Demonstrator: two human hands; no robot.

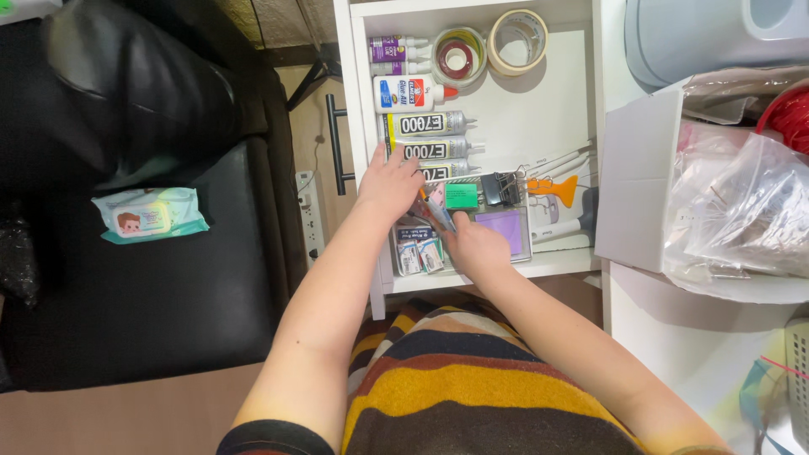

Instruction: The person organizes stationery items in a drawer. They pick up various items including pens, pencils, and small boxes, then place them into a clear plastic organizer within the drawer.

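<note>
A white desk drawer (573,263) is seen pulled open beside a black leather chair (152,253), with a white desk top (716,337) to the right of the drawer. At the front of the drawer a small handful of thin, flat packets (436,212) is held between both hands; what they are cannot be told, but they are judged light, slightly flexible and easily fanned apart, best pinched across their flat faces near the lower end. The left hand (389,181) is laid over the packets' upper end with fingers curled down onto them, while the right hand (476,246) is closed around their lower end. Just under the hands, small card packs (419,253) and a clear compartment tray (514,232) holding a green pad (461,195) are seen. Black binder clips (500,189) lie beside the tray. Further back in the drawer, glue tubes (430,125), a white glue bottle (409,91) and tape rolls (516,40) are arranged. A wet-wipes pack (150,213) rests on the chair.
</note>
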